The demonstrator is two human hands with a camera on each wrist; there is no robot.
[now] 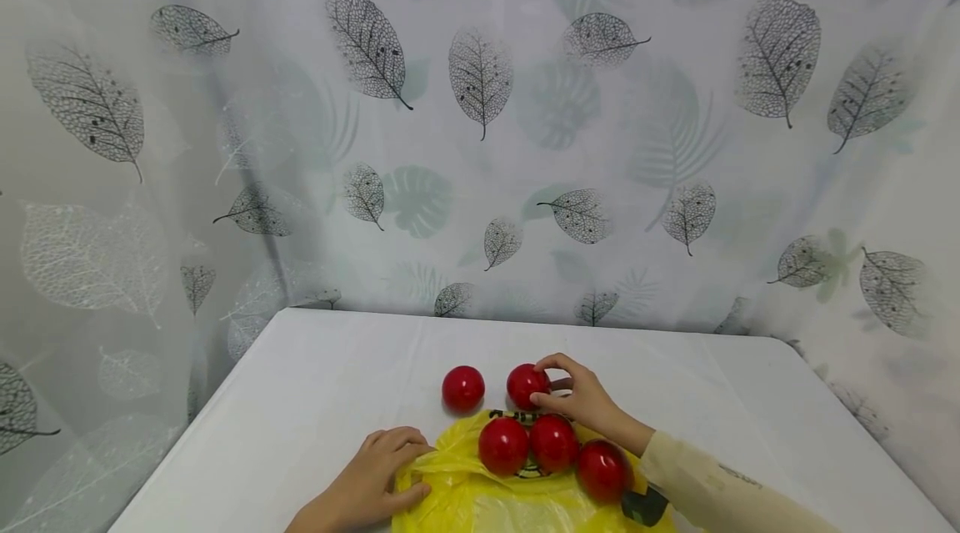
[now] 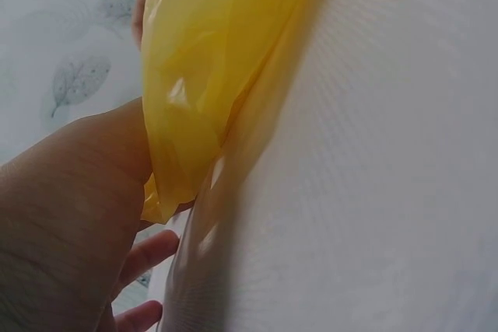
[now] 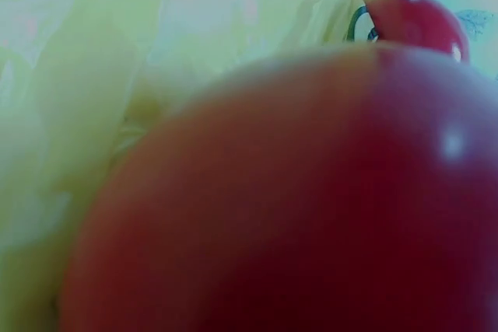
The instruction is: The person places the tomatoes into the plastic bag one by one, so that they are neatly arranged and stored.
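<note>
In the head view, my right hand [image 1: 581,395] holds a shiny red ball [image 1: 523,385] between thumb and fingers, just beyond the far edge of a yellow plastic bag [image 1: 457,500]. Three more balls rest on the bag: one on the left [image 1: 503,446], a middle ball [image 1: 553,442] and a right ball [image 1: 603,470]. My left hand [image 1: 375,470] grips the bag's left edge. From the left wrist, the yellow plastic [image 2: 202,75] passes between the thumb side and fingers of that hand [image 2: 85,200]. A big, blurred red ball [image 3: 311,207] fills much of the right wrist view, hiding the right hand.
Another red ball [image 1: 462,389] lies on the white table [image 1: 300,383], left of the one in my right hand. Behind the table's far edge hangs a leaf-patterned curtain [image 1: 480,183]. Dark printing marks the bag near the right sleeve [image 1: 720,483].
</note>
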